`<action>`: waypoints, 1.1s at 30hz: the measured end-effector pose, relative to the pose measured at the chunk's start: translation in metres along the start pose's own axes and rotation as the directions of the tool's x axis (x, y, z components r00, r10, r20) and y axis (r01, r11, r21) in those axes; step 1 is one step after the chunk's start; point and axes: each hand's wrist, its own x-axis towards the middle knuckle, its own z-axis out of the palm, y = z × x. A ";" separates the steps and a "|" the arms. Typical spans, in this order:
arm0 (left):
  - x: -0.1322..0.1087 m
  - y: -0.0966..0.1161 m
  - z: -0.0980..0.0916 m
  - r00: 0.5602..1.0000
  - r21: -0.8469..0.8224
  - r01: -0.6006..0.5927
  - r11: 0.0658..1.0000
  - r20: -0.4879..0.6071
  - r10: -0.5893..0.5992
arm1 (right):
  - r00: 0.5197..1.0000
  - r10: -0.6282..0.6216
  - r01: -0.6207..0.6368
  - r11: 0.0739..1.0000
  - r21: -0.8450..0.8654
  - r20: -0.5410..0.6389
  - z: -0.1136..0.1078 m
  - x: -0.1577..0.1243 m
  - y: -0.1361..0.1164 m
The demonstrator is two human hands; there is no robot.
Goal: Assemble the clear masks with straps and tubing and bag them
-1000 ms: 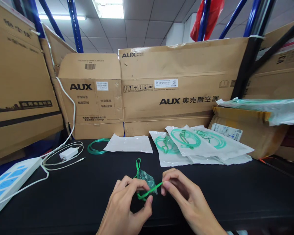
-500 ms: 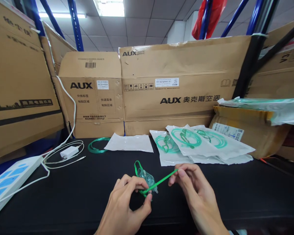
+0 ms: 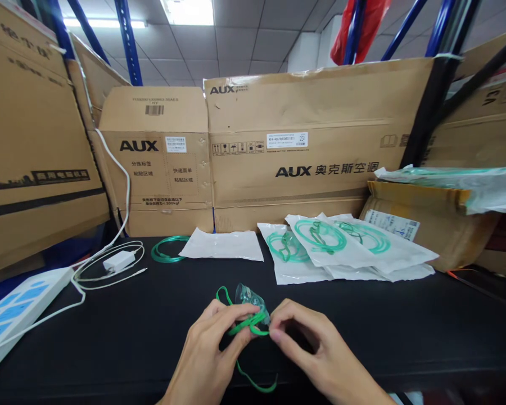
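A clear greenish oxygen mask [image 3: 253, 299] lies just beyond my fingers over the black table, partly hidden by my left hand. Its green elastic strap [image 3: 253, 322] is bunched in loops between the thumb and fingers of my left hand [image 3: 219, 343]. One strap loop rises at the left of the mask, and a loose length hangs down toward the table's front edge. My right hand [image 3: 310, 340] is closed in a pinch at the right end of the strap, close to the mask's tip.
Coiled green tubing [image 3: 168, 250] and a flat white pouch [image 3: 222, 245] lie behind. Several packaged tubing sets [image 3: 320, 242] are piled at right, beside a cardboard box [image 3: 425, 225]. A power strip [image 3: 25, 309] and white adapter [image 3: 118, 261] with cable are at left.
My right hand has come in left and down to the mask. The strap, stretched straight before, is now looped in my left hand, with a loose length hanging below.
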 end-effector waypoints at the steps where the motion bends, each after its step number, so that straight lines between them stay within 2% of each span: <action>1: 0.000 0.000 0.000 1.000 0.005 -0.029 1.000 -0.003 0.029 | 0.999 -0.021 0.022 0.999 -0.031 0.039 0.001 0.000 -0.001; 5: 0.002 0.001 -0.001 0.995 0.046 -0.102 0.994 0.006 0.102 | 0.993 -0.069 0.073 0.997 -0.041 0.092 0.000 0.000 -0.002; 10: 0.005 0.005 -0.003 0.994 0.032 -0.100 0.994 0.045 0.099 | 0.997 -0.011 0.010 1.000 -0.011 -0.072 -0.002 0.003 0.003; 12: 0.006 0.006 -0.003 0.992 -0.004 -0.111 0.994 0.051 0.111 | 0.994 0.032 -0.029 0.999 0.024 -0.102 -0.001 0.003 0.006; 15: 0.006 0.007 -0.002 0.990 -0.073 -0.122 0.990 0.065 0.127 | 0.993 0.114 -0.112 0.989 0.097 -0.017 0.000 0.001 0.007; 18: 0.004 0.007 -0.001 0.986 -0.074 -0.132 0.989 0.088 0.138 | 0.983 0.167 -0.173 0.982 0.081 0.071 0.000 -0.001 0.005; 23: -0.001 0.009 -0.007 0.981 0.080 -0.193 0.978 -0.005 0.194 | 0.989 0.149 -0.145 0.975 0.168 -0.008 0.002 0.000 0.010; 24: -0.003 0.010 -0.008 0.975 0.095 -0.224 0.970 0.009 0.224 | 0.989 0.147 -0.141 0.974 0.175 -0.025 0.003 0.000 0.012; 27: -0.005 0.009 -0.008 0.937 0.141 -0.338 0.930 0.141 0.319 | 0.987 0.155 -0.144 0.969 0.199 -0.042 0.004 0.001 0.013; 29: -0.004 0.008 -0.006 0.910 0.177 -0.405 0.897 0.175 0.376 | 0.983 0.179 -0.167 0.962 0.215 -0.036 0.003 0.001 0.011; 33: -0.001 0.005 -0.003 0.884 0.204 -0.450 0.869 0.239 0.402 | 0.978 0.207 -0.200 0.957 0.212 -0.015 0.000 0.001 0.007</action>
